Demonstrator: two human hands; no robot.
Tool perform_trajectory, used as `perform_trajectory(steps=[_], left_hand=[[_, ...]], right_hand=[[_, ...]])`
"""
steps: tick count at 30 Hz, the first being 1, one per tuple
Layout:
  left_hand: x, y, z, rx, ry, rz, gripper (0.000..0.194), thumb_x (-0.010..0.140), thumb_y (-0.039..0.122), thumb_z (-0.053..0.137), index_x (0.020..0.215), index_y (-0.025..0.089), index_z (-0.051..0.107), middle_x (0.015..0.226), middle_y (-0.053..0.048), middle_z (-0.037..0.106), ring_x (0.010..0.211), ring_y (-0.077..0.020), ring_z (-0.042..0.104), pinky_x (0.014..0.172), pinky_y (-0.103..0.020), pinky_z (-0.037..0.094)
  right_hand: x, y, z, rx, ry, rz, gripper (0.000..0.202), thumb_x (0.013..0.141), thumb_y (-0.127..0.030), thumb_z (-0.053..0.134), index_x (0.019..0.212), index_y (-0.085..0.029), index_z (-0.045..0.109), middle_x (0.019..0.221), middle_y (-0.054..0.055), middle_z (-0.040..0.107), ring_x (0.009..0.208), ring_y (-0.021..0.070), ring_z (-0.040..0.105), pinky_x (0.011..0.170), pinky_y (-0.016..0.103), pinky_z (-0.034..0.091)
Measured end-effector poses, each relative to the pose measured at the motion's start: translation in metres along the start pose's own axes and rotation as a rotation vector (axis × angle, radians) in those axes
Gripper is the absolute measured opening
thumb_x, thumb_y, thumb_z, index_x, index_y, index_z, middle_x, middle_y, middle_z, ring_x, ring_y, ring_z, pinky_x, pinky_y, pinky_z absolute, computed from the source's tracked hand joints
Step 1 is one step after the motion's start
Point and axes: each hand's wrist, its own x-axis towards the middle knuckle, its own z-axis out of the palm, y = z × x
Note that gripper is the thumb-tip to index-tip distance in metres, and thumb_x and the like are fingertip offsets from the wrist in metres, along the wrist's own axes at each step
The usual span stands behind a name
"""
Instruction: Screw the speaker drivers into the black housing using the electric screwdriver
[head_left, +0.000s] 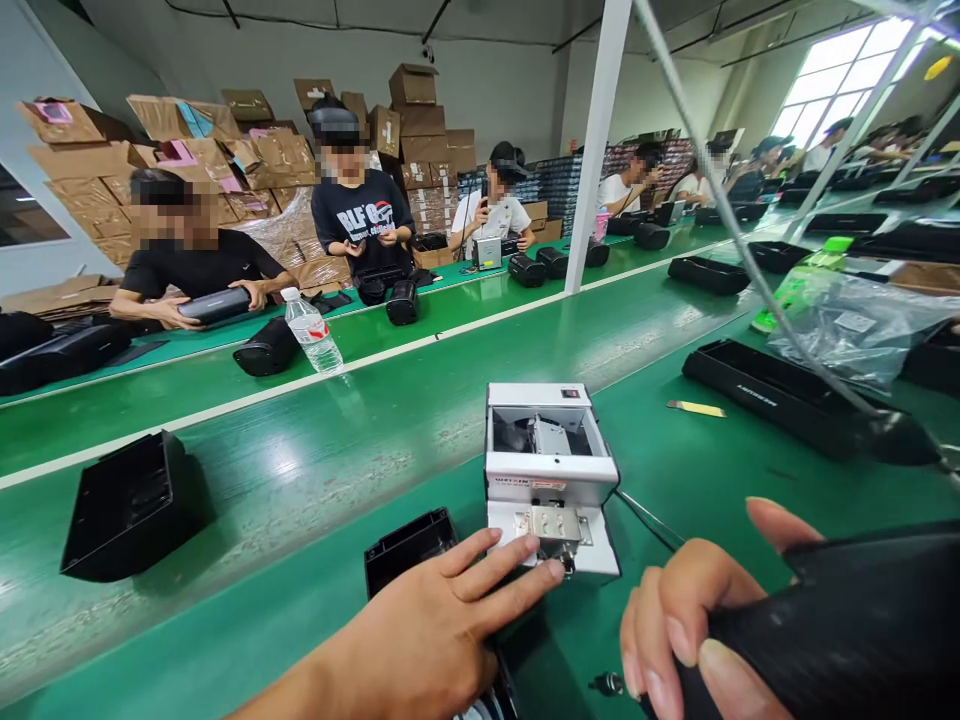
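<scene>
My left hand (442, 625) reaches over the near edge of a white and black screw feeder (553, 478). Its fingers are stretched out and apart, the tips at the metal block on the feeder's front. Partly behind that hand lies an open black housing (409, 550), and another dark part shows below it. At the lower right, my right hand (694, 620) is closed round a large black object (847, 620), which the frame's edge cuts off, so its kind is unclear. Just left of those fingers is a small black and metal piece (606, 684).
A green conveyor (420, 410) crosses the view, with an open black housing (124, 510) at left. A long black housing (780, 395), yellow knife (697, 408) and plastic bag (847, 320) are at right. A slanting metal rod (739, 230) hangs there. Co-workers sit opposite, near a water bottle (313, 335).
</scene>
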Motion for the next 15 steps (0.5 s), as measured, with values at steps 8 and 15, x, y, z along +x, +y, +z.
perform_trajectory(steps=[8, 15], left_hand=[[-0.003, -0.009, -0.063, -0.189, 0.471, -0.368, 0.029, 0.095, 0.003, 0.054, 0.097, 0.026, 0.071, 0.136, 0.002, 0.069, 0.143, -0.0147, 0.051, 0.115, -0.032, 0.047], [0.071, -0.048, -0.082, -0.227, 0.591, -0.626, 0.031, 0.104, 0.019, 0.056, 0.126, 0.014, 0.077, 0.128, -0.013, 0.072, 0.119, -0.0312, 0.062, 0.103, -0.056, 0.054]], right_hand=[[0.038, -0.010, 0.009, -0.130, -0.050, -0.038, 0.057, 0.110, -0.021, 0.054, 0.157, -0.050, 0.039, 0.080, -0.003, 0.055, 0.064, 0.0142, 0.062, 0.065, 0.034, 0.060], [0.042, 0.009, 0.025, -0.175, -0.134, -0.154, 0.055, 0.105, -0.024, 0.065, 0.151, -0.046, 0.043, 0.082, -0.003, 0.057, 0.066, 0.0156, 0.060, 0.067, 0.036, 0.057]])
